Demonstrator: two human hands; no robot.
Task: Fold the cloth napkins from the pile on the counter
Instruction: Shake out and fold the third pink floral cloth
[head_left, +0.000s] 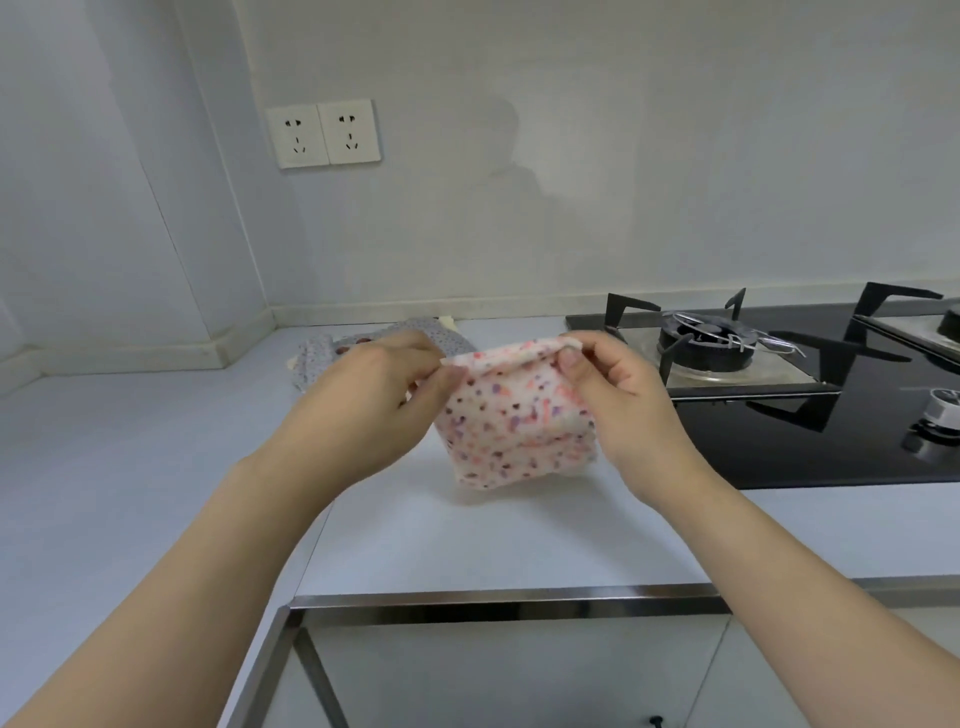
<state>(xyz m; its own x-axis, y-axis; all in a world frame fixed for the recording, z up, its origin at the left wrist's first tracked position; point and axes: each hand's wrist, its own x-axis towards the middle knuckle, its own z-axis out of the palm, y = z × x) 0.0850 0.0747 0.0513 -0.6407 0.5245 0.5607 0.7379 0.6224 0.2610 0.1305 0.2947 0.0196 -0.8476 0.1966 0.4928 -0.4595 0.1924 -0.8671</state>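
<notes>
A white napkin with pink, red and purple spots (511, 421) hangs folded just above the pale counter (156, 457). My left hand (374, 400) pinches its top left corner. My right hand (618, 395) pinches its top right corner between thumb and fingers. The napkin's lower edge touches or nearly touches the counter. Behind my left hand lies the pile of napkins (337, 348), grey with small dots, partly hidden by that hand.
A black gas hob (779, 415) with metal pan supports sits on the counter to the right, close to my right hand. A double wall socket (323, 133) is on the back wall. The counter's metal front edge (493, 597) runs below.
</notes>
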